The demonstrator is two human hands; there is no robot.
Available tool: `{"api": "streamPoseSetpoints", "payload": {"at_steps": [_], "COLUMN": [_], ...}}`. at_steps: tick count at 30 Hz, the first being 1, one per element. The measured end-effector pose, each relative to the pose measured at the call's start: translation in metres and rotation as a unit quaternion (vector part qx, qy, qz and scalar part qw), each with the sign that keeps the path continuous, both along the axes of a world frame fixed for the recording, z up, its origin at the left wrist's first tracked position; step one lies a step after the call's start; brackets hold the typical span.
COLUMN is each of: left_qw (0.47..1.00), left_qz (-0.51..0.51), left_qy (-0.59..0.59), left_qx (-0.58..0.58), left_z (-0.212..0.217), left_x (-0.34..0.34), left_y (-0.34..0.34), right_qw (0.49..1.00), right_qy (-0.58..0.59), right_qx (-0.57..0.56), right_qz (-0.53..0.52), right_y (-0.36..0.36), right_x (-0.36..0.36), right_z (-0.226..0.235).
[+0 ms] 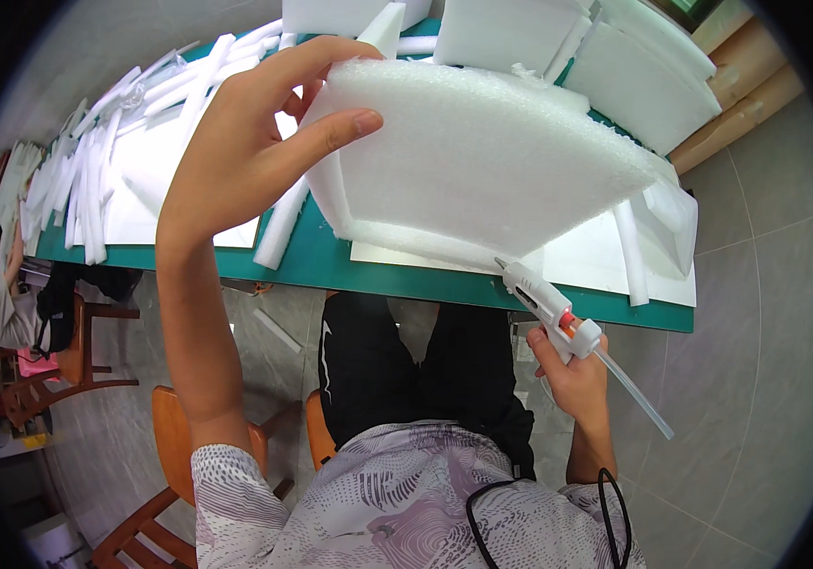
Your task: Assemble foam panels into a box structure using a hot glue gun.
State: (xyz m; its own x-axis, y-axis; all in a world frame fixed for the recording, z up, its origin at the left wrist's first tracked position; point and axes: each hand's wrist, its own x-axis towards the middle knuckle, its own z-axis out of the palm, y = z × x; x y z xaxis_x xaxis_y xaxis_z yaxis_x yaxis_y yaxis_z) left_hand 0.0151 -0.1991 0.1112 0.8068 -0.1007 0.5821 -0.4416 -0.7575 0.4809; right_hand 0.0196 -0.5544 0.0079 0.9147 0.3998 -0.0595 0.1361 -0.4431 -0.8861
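My left hand (274,142) pinches the upper left edge of a white foam panel (482,152) between thumb and fingers, holding it tilted up over the table. Along the panel's lower edge runs a white foam strip (425,245). My right hand (572,375) is wrapped round the handle of a white hot glue gun (549,305), with a clear glue stick (639,396) poking out of its back. The gun's nozzle points up and left, close to the right part of that strip; whether it touches cannot be told.
Foam strips (93,190) lie heaped at the left of the green-topped table (302,251). White foam blocks (648,81) stand along the back. A wooden chair (174,441) is beside my left arm. Another person (8,313) sits at the far left.
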Motion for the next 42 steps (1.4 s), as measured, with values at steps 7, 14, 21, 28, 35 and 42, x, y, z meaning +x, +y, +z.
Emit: {"api": "streamPoseSetpoints", "payload": {"at_steps": [7,14,21,28,35,42], "left_qw": [0.999,1.0,0.999,0.999,0.999,0.997], "left_qz": [0.001,-0.001,-0.002,-0.004,-0.002,0.014], "left_qy": [0.03,0.014,0.03,0.024,0.036,0.057], "left_qx": [0.024,0.0,0.023,0.021,0.035,0.043], "left_z": [0.004,-0.001,0.001,0.003,0.004,0.012], "left_x": [-0.003,0.0,-0.002,-0.002,-0.002,-0.006], "left_y": [-0.002,-0.001,0.0,-0.004,-0.007,-0.01], "right_qw": [1.0,1.0,0.991,0.967,0.95,0.957], "right_qy": [-0.014,-0.022,0.084,0.003,-0.146,-0.117], "right_qx": [0.009,-0.005,0.105,0.253,0.267,0.256], "right_qz": [-0.008,-0.002,-0.014,-0.033,-0.066,-0.077], "right_y": [-0.003,-0.009,-0.023,-0.059,-0.012,0.024], "right_x": [0.001,0.002,-0.004,0.005,0.048,0.071], "right_z": [-0.006,-0.01,0.009,0.013,0.032,0.039]}}
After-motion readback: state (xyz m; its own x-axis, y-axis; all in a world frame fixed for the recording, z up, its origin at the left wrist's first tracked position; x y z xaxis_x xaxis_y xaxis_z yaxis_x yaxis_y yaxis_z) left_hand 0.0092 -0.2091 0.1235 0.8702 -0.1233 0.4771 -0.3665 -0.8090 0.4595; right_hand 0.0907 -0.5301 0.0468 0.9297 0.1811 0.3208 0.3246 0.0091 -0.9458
